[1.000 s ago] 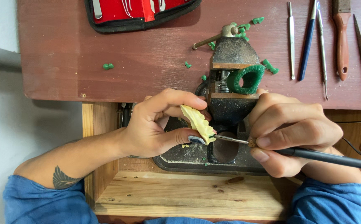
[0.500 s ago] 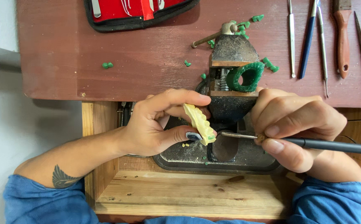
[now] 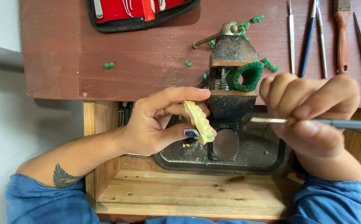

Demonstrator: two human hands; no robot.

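My left hand [image 3: 157, 122] pinches a pale yellow carved wax piece [image 3: 199, 121] between thumb and fingers, held over a dark metal tray [image 3: 247, 159]. My right hand [image 3: 309, 114] grips a thin metal carving tool [image 3: 271, 120] with a dark handle, its tip pointing left and well apart from the yellow piece. Between the hands stands a small bench vise [image 3: 232, 79] with a green wax ring [image 3: 245, 76] resting on it.
Files and picks [image 3: 319, 37] lie at the back right of the dark red bench top [image 3: 147, 62]. A red tool pouch [image 3: 139, 12] lies at the back. Green wax crumbs [image 3: 109, 65] are scattered about. A wooden drawer [image 3: 197, 193] sits below.
My right hand has drawn the tool to the right and upward, away from the yellow piece it was touching. My left hand has stayed in place.
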